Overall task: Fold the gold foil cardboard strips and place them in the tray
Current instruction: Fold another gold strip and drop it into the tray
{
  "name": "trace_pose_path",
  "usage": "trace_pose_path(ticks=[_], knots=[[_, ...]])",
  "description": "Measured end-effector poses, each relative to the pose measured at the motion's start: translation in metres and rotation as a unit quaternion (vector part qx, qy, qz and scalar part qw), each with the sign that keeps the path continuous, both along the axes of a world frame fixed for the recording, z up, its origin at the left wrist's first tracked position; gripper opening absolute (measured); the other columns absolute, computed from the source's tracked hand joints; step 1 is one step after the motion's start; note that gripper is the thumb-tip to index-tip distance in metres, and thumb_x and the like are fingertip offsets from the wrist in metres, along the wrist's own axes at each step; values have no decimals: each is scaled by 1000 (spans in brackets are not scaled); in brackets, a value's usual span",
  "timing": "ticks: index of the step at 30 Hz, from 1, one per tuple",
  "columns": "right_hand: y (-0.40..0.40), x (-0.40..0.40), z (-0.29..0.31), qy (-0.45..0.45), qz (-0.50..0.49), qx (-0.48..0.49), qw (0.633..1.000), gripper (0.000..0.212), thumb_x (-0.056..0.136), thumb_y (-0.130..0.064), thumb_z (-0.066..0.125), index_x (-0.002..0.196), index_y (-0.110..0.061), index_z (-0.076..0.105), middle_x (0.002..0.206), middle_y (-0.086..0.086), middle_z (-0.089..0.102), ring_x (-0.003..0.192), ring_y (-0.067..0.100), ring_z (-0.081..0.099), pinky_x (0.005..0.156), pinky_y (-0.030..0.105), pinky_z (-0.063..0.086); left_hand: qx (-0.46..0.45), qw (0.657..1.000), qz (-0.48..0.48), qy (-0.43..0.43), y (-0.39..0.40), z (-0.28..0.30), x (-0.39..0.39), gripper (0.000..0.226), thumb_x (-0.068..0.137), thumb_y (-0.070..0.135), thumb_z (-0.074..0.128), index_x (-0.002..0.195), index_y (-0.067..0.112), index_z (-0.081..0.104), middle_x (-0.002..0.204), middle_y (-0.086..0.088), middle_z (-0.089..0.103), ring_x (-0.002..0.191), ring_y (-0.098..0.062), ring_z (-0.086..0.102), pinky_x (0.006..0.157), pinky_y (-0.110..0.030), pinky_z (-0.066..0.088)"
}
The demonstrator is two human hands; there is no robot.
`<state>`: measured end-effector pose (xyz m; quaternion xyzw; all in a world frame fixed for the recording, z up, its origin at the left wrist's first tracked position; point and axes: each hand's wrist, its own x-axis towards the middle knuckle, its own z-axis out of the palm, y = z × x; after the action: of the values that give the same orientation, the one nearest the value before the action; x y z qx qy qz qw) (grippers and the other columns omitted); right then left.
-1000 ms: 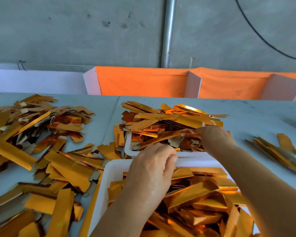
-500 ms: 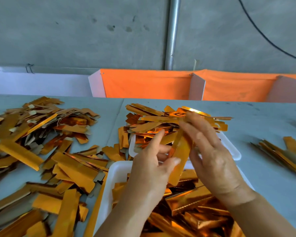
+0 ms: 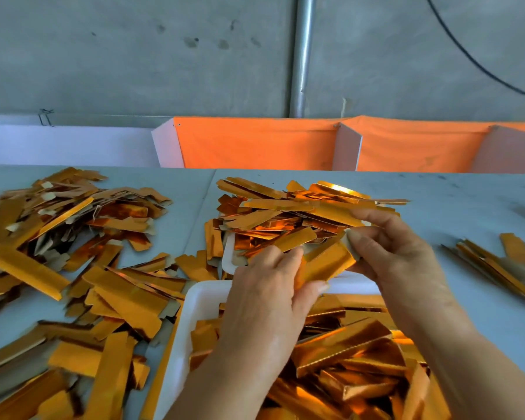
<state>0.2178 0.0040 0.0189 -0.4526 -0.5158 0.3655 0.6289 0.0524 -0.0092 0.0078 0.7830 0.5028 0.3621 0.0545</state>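
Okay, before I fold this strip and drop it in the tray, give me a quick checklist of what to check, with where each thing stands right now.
1. Strip held by both hands: ok, left hand grips its near end, right hand pinches its far end.
2. Only one strip held: cannot tell, the fingers cover its edges.
3. Fold finished: cannot tell, the hands hide the crease.
4. Strip lifted clear of the far pile: ok.
5. Near tray below the hands: ok.
6. Space left in the near tray: cannot tell, folded strips already fill what shows.
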Motion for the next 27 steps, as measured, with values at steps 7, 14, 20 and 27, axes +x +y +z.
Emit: trace_pose_path(ticks=[7, 14, 20, 27], knots=[[-6, -4, 2, -44, 17, 64, 997, 19, 94, -5, 54, 85, -22, 56, 71, -5, 62, 71, 16, 65, 64, 24, 56, 60, 998, -11, 29, -2, 1, 7, 62, 92, 51, 38, 147, 27, 22, 113, 12, 38, 96, -1, 38, 69, -8, 30], [-14, -8, 2, -144, 18, 34, 989, 4, 89, -20, 62, 88, -24, 64, 83, -5, 69, 79, 11, 68, 66, 21, 56, 42, 997, 26, 64, -7, 7, 7, 54, 83, 45, 55, 125, 12, 56, 90, 1, 54, 70, -4, 40, 48, -4, 15], [-5, -6, 0, -127, 37, -89, 987, 9, 84, -22, 69, 86, -15, 63, 82, 5, 70, 75, 14, 70, 68, 25, 59, 72, 995, 15, 61, 1, -4, 7, 54, 92, 50, 44, 140, 25, 35, 110, 9, 42, 84, -1, 34, 53, -8, 23], [-2, -1, 1, -88, 95, -137, 982, 7, 81, -19, 71, 86, -15, 69, 85, 4, 74, 80, 14, 72, 61, 19, 54, 63, 995, 36, 64, 5, -3, 7, 52, 92, 50, 43, 137, 25, 37, 110, 10, 42, 83, -1, 33, 52, -8, 22]])
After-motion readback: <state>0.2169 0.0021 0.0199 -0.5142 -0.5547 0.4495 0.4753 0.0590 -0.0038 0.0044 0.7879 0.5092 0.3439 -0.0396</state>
